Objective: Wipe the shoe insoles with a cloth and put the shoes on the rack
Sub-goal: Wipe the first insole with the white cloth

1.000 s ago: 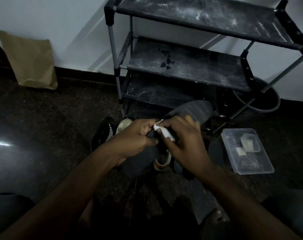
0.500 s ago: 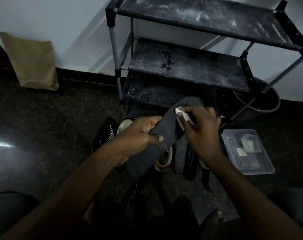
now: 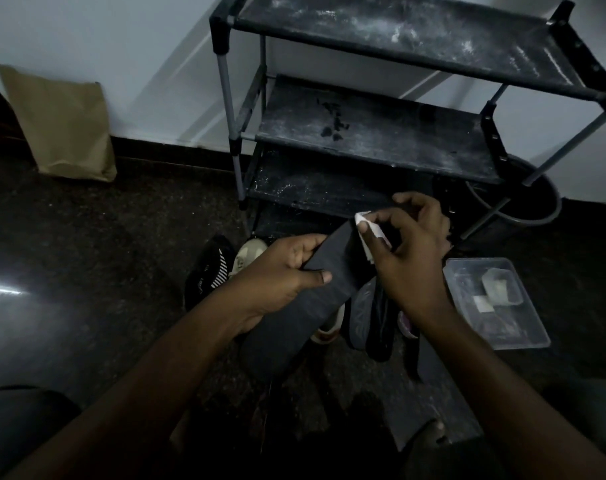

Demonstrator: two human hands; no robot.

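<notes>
My left hand [image 3: 281, 271] grips a long dark grey insole [image 3: 315, 292] around its middle, holding it tilted above the floor. My right hand [image 3: 409, 258] pinches a small white cloth [image 3: 367, 237] and presses it on the insole's far end. Under my hands, on the floor, lie several shoes: a black one with white stripes [image 3: 210, 271], a pale one [image 3: 248, 254] and dark ones [image 3: 371, 317], partly hidden. The dusty black shoe rack [image 3: 374, 133] stands just beyond, its shelves bare.
A clear plastic box [image 3: 495, 303] with small pale pieces sits on the floor at right. A dark round bin [image 3: 526, 209] stands behind the rack's right leg. A brown paper bag [image 3: 59, 123] leans on the wall at left. The floor is dark stone.
My right hand has slid the cloth along the insole from near my left hand up to its far end. My left hand has kept its hold on the insole.
</notes>
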